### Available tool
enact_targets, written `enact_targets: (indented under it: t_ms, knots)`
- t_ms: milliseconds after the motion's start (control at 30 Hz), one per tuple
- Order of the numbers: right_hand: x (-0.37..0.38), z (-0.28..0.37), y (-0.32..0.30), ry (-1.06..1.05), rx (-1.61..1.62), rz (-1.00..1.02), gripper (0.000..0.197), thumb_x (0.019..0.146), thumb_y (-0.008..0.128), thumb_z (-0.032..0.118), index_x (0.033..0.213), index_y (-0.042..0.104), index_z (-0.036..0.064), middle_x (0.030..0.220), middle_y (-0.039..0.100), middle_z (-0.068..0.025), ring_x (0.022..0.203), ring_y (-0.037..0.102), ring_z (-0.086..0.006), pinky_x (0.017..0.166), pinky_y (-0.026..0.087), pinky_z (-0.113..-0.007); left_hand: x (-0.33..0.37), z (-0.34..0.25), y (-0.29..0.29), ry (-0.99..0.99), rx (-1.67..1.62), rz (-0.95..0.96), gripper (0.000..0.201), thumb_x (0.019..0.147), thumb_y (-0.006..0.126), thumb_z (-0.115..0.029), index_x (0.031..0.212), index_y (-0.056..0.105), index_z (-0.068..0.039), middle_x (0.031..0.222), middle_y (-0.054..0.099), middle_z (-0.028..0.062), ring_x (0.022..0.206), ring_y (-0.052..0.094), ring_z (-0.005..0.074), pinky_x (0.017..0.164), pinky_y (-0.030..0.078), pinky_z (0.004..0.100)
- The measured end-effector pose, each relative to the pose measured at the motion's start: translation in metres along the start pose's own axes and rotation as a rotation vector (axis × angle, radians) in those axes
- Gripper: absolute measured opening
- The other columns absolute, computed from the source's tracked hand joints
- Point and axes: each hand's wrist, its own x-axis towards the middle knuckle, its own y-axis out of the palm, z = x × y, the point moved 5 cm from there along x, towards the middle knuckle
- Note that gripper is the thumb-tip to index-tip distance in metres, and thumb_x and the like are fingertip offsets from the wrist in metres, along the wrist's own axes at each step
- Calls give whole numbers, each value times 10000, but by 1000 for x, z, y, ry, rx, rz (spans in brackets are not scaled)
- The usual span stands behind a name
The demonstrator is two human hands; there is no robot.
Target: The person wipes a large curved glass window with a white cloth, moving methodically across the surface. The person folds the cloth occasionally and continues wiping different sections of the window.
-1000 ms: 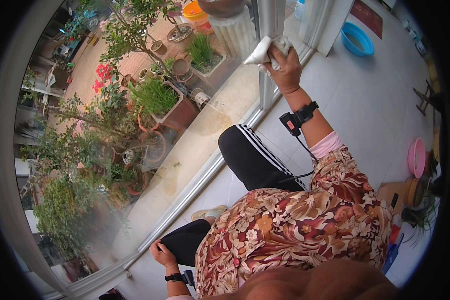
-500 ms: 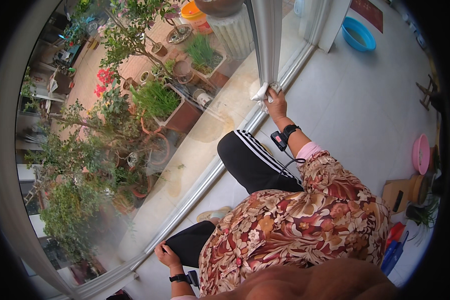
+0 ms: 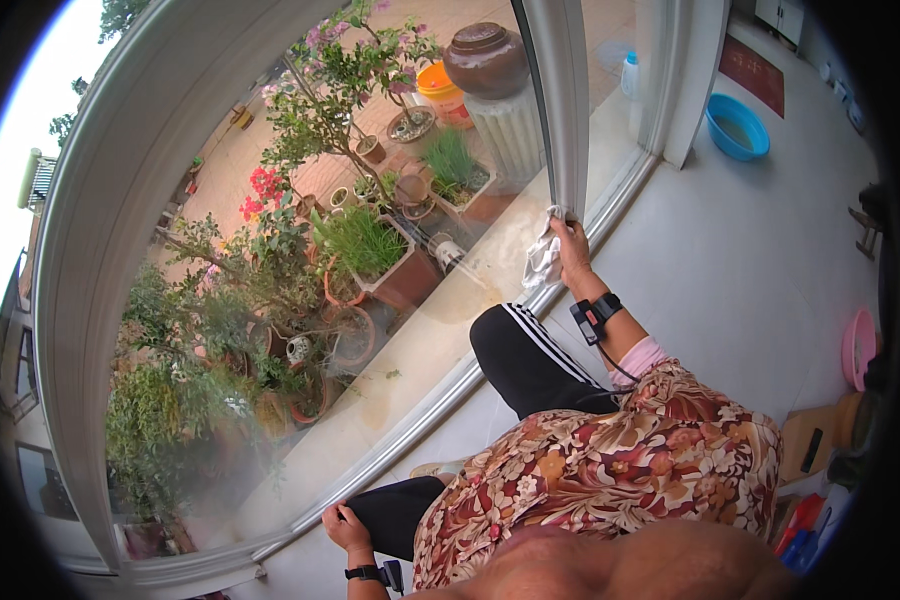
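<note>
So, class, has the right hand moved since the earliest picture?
Yes: judged against the white door upright, the right hand, holding a white cloth, has moved down, nearer the floor track.

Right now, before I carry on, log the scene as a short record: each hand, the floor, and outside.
Right hand: grip closed on a white cloth, at the lower end of the upright frame
Left hand: resting at the left knee, no cloth seen there
Floor: blue basin with liquid in it; pink basin toward the right edge
Outside: potted plants, orange bucket
</note>
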Motion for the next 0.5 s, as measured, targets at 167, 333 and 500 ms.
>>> enact_targets:
  t_ms: [167,333,500]
  knots:
    - [-7,96,45,-405,-332,-11,444,883,765,344,1122,695,-23,1006,746,-169,935,712,-268,825,549,-374,4,0,15,25,-11,-49,164,942,556,-111,881,688,-37,901,673,147,894,628,345,831,506,452]
    - [-25,203,90,-799,-428,50,317,887,767,303,1082,733,55,992,765,-157,915,731,-338,819,557,-389,6,0,32,27,-3,-66,150,936,577,-130,861,667,-36,877,658,153,864,612,358,806,498,468]
    - [-55,307,139,-1115,-324,200,279,883,771,150,1135,721,40,1038,758,-116,928,722,-229,844,551,-348,13,-3,48,40,43,-84,153,928,601,-159,844,648,-39,857,645,146,850,601,356,794,493,471]
